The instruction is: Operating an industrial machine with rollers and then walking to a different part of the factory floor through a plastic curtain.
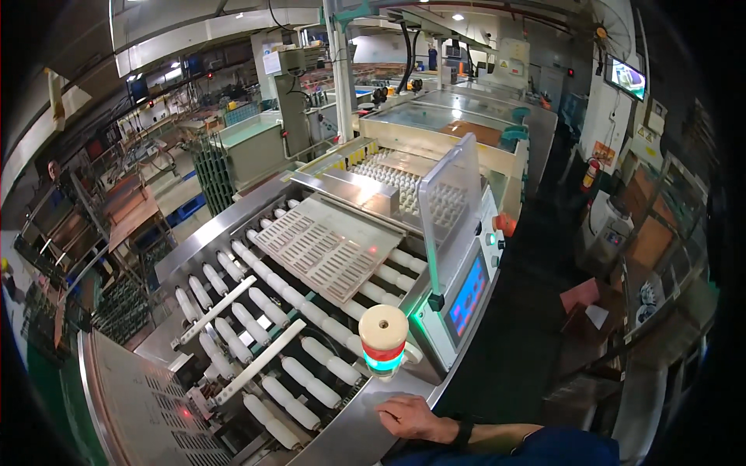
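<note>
My right hand (408,418) rests on the steel edge (353,431) of a roller conveyor, its fingers curled in and nothing seen in them. A dark band circles the wrist, and a blue sleeve covers the arm. My left hand is out of view. Just beyond the right hand stands a signal light (384,342) with a cream cap, a red band and a lit green band. A flat panel with rows of slots (330,245) lies on the white rollers (268,419), its far end by a metal cover (353,192). Another slotted panel (144,404) stands tilted at the near left.
A clear guard (451,194) and a control box with a lit blue screen (468,293) stand along the conveyor's right side. Two white bars (260,361) cross the rollers. On the right are a fire extinguisher (590,175) and shelving (649,272); racks (214,171) stand left.
</note>
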A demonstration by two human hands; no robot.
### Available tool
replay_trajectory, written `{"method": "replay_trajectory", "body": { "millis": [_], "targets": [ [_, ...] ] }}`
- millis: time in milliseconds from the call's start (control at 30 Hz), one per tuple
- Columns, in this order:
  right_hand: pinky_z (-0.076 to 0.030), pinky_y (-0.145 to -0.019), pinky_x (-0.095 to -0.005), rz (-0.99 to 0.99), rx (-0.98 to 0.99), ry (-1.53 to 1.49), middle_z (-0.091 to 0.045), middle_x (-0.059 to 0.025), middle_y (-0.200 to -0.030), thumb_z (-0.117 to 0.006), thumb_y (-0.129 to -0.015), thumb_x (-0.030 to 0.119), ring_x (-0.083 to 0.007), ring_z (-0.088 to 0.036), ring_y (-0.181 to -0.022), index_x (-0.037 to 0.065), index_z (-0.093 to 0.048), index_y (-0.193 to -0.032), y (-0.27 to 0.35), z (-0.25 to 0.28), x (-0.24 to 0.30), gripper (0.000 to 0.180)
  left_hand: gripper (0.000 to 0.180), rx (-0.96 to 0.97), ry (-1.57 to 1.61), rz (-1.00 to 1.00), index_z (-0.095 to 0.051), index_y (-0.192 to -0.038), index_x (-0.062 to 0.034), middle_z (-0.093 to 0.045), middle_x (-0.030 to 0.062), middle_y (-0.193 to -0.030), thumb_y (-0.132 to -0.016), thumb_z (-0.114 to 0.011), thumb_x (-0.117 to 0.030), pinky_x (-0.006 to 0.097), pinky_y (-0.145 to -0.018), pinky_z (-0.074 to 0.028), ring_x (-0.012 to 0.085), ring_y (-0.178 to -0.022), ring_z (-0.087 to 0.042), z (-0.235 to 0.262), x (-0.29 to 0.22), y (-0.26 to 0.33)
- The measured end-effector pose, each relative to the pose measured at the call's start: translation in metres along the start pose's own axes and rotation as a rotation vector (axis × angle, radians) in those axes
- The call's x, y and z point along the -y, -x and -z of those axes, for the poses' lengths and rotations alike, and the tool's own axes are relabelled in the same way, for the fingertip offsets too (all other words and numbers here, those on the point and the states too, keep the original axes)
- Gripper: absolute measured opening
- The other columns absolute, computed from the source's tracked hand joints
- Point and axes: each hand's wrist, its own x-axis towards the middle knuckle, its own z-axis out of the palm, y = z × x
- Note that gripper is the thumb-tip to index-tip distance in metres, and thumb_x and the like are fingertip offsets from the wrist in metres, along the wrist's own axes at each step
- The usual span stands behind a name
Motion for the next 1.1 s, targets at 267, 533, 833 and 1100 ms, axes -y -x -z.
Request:
{"method": "replay_trajectory", "body": {
  "millis": [267, 533, 833, 1100],
  "targets": [
    [-0.059, -0.071, -0.0426, -0.017, 0.024, -0.001, -0.073, -0.0107, -0.086, -0.066, -0.086, 0.012, -0.0329, -0.071, -0.080, 0.007, -0.073, -0.097, 0.000, 0.003, 0.004, 0.014, 0.050, 0.084, -0.014, 0.050, -0.052, -0.144, 0.0022, -0.039, 0.0400, -0.152, -0.103, -0.052, -0.027, 0.071, -0.115, -0.021, 0.0711, -0.136, -0.022, 0.010, -0.007, 0.009],
    [-0.059, -0.070, -0.0433, -0.003, 0.008, -0.023, -0.072, -0.0114, -0.085, -0.067, -0.085, 0.009, -0.0339, -0.071, -0.079, 0.006, -0.072, -0.096, -0.003, 0.004, 0.006, 0.013, 0.047, 0.005, 0.105, -0.060, -0.061, -0.131, 0.0041, -0.050, 0.0375, -0.142, -0.100, -0.055, -0.030, 0.081, -0.109, -0.015, 0.0764, -0.131, -0.022, -0.021, 0.052, -0.013],
    [-0.059, -0.070, -0.0436, -0.007, 0.009, -0.019, -0.072, -0.0114, -0.085, -0.067, -0.086, 0.009, -0.0338, -0.071, -0.079, 0.006, -0.072, -0.097, -0.003, 0.004, 0.006, 0.013, 0.040, -0.108, -0.511, -0.242, -0.065, -0.128, 0.0015, -0.054, 0.0363, -0.138, -0.101, -0.053, -0.025, 0.079, -0.108, -0.018, 0.0743, -0.131, -0.024, -0.040, 0.103, -0.028],
    [-0.058, -0.072, -0.0415, -0.025, 0.025, -0.010, -0.072, -0.0091, -0.085, -0.064, -0.087, 0.014, -0.0309, -0.071, -0.082, 0.008, -0.073, -0.098, -0.001, 0.003, 0.003, 0.016, 0.041, -0.019, -0.059, -0.003, -0.066, -0.128, 0.0012, -0.058, 0.0358, -0.132, -0.101, -0.053, -0.027, 0.078, -0.108, -0.018, 0.0728, -0.128, -0.029, -0.002, 0.028, -0.004]
  ]
}}
